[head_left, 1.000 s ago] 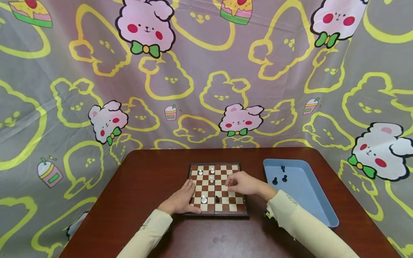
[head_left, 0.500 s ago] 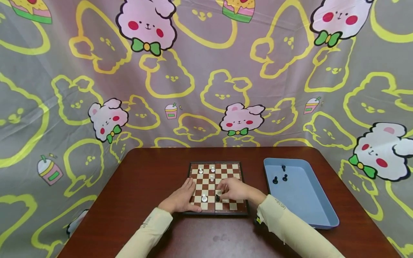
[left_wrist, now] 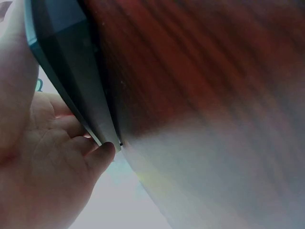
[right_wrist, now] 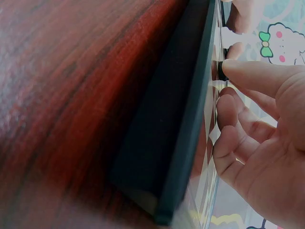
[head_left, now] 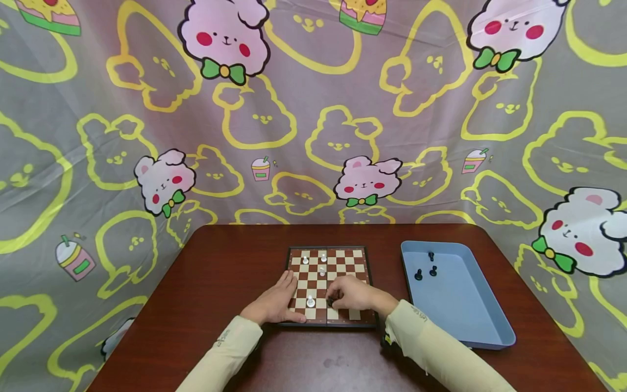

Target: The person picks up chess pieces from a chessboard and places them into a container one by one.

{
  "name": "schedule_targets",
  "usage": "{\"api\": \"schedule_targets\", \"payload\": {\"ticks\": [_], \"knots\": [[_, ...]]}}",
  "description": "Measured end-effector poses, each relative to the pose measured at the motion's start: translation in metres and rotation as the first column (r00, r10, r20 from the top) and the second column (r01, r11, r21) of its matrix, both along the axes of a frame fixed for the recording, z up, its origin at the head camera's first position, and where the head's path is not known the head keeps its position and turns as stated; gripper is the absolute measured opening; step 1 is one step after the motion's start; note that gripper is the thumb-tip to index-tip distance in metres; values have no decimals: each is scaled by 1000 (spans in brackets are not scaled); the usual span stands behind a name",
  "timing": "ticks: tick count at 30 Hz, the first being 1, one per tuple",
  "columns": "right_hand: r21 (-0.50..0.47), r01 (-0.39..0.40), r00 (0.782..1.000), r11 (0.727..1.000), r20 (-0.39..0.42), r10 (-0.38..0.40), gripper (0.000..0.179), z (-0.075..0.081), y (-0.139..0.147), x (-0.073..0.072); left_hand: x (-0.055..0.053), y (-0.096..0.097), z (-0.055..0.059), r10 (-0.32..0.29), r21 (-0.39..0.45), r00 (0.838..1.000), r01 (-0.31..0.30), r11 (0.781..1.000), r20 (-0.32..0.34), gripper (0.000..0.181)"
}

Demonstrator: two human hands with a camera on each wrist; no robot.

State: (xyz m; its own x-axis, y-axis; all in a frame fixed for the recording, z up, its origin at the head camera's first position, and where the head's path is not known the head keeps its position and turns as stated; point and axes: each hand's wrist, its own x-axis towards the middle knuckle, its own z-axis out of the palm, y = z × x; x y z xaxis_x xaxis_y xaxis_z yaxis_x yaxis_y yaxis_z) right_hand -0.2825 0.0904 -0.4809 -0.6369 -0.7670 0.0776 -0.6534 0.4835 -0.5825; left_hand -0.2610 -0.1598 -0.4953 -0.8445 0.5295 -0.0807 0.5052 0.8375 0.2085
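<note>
A chessboard (head_left: pixel 343 314) in a dark frame lies on the table. My left hand (head_left: pixel 274 301) rests along its left side, fingers stretched out and thumb at the near edge; in the left wrist view the fingertips touch the frame's side. My right hand (head_left: pixel 354 293) is over the near middle of the board and pinches a black chess piece (right_wrist: pixel 221 71) low at the squares, mostly hidden by the fingers in the head view. Left of it stands a white pawn (head_left: pixel 311 301). Further back are more white pieces, one of them a white pawn (head_left: pixel 306 261).
A blue tray (head_left: pixel 460 310) stands to the right of the board, with several black chess pieces, including a black piece (head_left: pixel 418 275), near its far left. A patterned cloth (head_left: pixel 303 130) hangs around the back and sides of the brown table (head_left: pixel 235 250).
My right hand has moved left and toward the near side, from the board's right half to the black chess piece, and now pinches it. The left hand has stayed in place.
</note>
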Motion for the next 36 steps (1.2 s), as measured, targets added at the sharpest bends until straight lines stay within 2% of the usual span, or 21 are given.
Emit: {"api": "schedule_targets", "payload": {"ticks": [7, 12, 19, 26, 31, 36], "knots": [[18, 5, 1000, 1000, -1, -5, 15, 0, -2, 3, 0, 1, 0, -12, 1, 1000, 12, 1000, -16, 116], [9, -4, 1000, 1000, 14, 3, 13, 0, -2, 5, 1, 2, -2, 2, -6, 1000, -2, 1000, -6, 119], [-20, -1, 1000, 1000, -20, 1, 11, 0, 1, 1, 0, 1, -2, -2, -17, 1000, 1, 1000, -27, 119], [-30, 27, 999, 999, 39, -26, 12, 12, 8, 1, -1, 1, -1, -1, -20, 1000, 0, 1000, -25, 119], [-37, 38, 999, 999, 33, -36, 15, 19, 17, -3, -1, 1, -2, -2, -23, 1000, 2, 1000, -26, 119], [-44, 82, 996, 996, 31, -80, 16, 27, 28, -7, -1, 0, -3, -3, -26, 1000, 3, 1000, -25, 119]]}}
